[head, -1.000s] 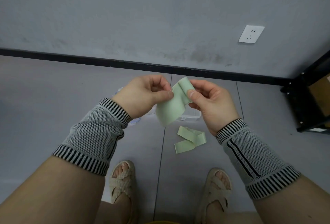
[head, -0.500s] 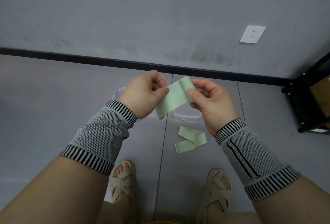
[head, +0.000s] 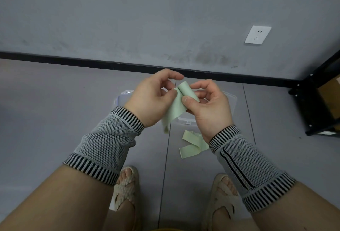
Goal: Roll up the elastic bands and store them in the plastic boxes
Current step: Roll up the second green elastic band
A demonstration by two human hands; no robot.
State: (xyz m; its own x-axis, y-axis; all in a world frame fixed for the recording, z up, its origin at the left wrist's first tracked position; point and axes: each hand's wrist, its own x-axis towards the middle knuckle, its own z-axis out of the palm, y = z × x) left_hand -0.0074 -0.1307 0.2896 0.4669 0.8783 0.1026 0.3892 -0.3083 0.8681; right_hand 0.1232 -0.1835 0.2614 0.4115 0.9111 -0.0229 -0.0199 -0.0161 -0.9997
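since a moment before, both hands came closer and the green band [head: 181, 100] got a small roll at its top. left hand [head: 152, 100] and right hand [head: 207, 105] fingers pinched it above the plastic box [head: 232, 98]. next it needed more rolling, kept tight.

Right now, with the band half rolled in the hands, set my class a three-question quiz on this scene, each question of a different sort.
1. True or false: both the left hand and the right hand hold the green band.
2. Where does the second green band lie? A) inside the plastic box B) on the floor near the feet C) on the black shelf
3. Fill in: the rolled end of the held band sits at its ____ end, while the loose tail hangs down.

Key
1. True
2. B
3. upper; the clear plastic box shows behind the hands, its contents hidden.
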